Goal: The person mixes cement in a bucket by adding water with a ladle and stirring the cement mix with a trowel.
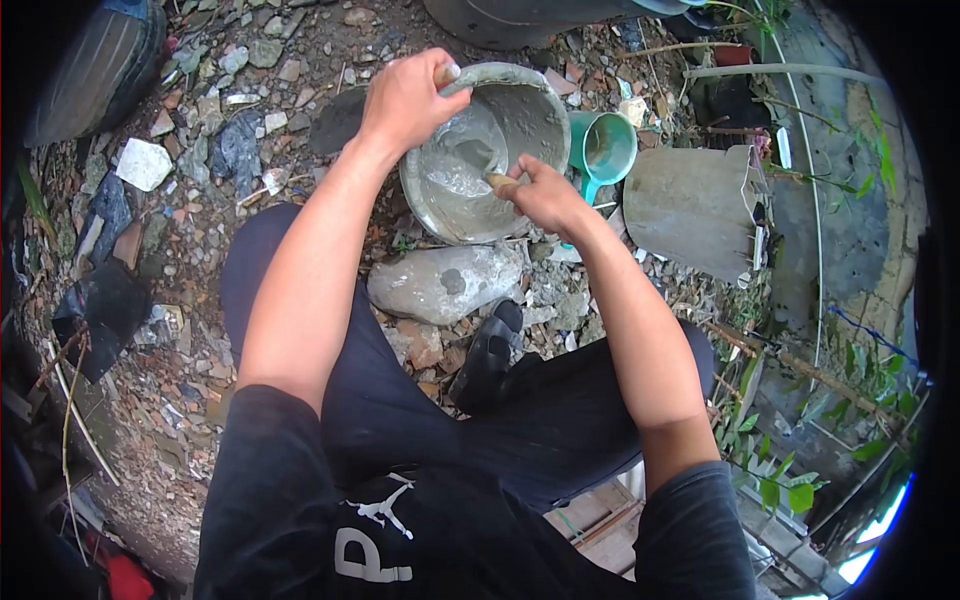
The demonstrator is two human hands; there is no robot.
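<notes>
A round basin (437,222) coated in grey cement holds grey watery liquid (455,140). My left hand (410,100) is closed at its upper left rim, around a tool with a short wooden handle (446,75). A dark flat shape (335,122) lies just left of that wrist; I cannot tell whether it belongs to this tool. Over the right part of the basin, my right hand (548,196) grips a wooden-handled trowel (498,181), its blade down in the liquid. Close beside the basin is a green plastic dipper (607,150).
A large grey stone (445,282) lies between the basin and my feet. A broken-edged grey bucket (690,208) rests on its side at right. Rubble covers the ground, with a white block (144,165) at left. A dark tub (520,22) stands behind.
</notes>
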